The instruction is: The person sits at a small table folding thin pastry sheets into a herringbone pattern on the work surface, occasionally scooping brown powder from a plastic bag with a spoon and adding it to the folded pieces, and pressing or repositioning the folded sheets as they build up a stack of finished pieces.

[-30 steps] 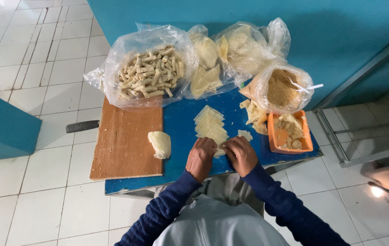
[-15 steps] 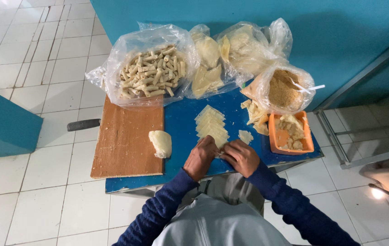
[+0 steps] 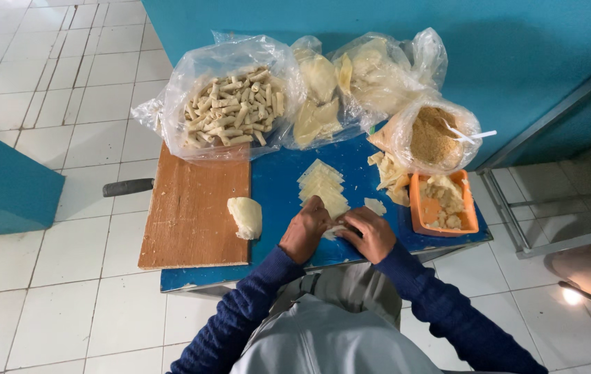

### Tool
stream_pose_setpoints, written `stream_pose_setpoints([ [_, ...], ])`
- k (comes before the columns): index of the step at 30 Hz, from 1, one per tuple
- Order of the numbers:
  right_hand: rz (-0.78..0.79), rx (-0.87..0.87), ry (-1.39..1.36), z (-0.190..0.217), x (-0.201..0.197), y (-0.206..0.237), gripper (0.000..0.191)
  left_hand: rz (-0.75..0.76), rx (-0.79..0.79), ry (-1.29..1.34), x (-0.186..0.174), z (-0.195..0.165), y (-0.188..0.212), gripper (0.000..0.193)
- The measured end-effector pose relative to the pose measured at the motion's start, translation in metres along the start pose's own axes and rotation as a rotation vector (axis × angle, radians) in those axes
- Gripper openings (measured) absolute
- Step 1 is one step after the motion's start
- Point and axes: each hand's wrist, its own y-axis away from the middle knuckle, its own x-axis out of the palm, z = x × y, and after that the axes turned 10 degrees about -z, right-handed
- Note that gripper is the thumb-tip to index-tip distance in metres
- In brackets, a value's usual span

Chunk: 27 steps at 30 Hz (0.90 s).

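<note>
We're pinching a pale wrapper piece (image 3: 335,230) between left hand (image 3: 304,232) and right hand (image 3: 373,234) fingertips, working beside the wrapper stack (image 3: 323,187) and orange filling tray (image 3: 443,204) so both are sitting within easy reach.

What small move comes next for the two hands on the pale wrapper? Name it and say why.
Probably keep rolling the pale thin wrapper sheet forward into a tube: the left hand and right hand both pinch it on the blue table, and the clear plastic bag of finished pale rolls shows that shape.
</note>
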Motion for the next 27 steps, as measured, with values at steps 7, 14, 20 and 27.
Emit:
stream_pose_setpoints([
  [7, -0.040, -0.084, 0.151, 0.003, 0.007, 0.001, 0.016, -0.005, 0.015, -0.029, -0.010, -0.015, 0.006, 0.012],
  [14, -0.055, -0.227, 0.369, 0.012, 0.002, 0.016, 0.043, -0.058, 0.098, -0.158, -0.006, -0.019, 0.011, 0.016],
  [20, -0.032, -0.167, 0.602, 0.025, 0.005, 0.018, 0.052, -0.119, 0.058, -0.176, -0.002, -0.024, 0.040, 0.032],
  [27, 0.016, -0.155, 0.672, 0.004, 0.018, -0.022, 0.074, -0.015, 0.289, -0.452, -0.004, -0.021, 0.059, 0.051],
])
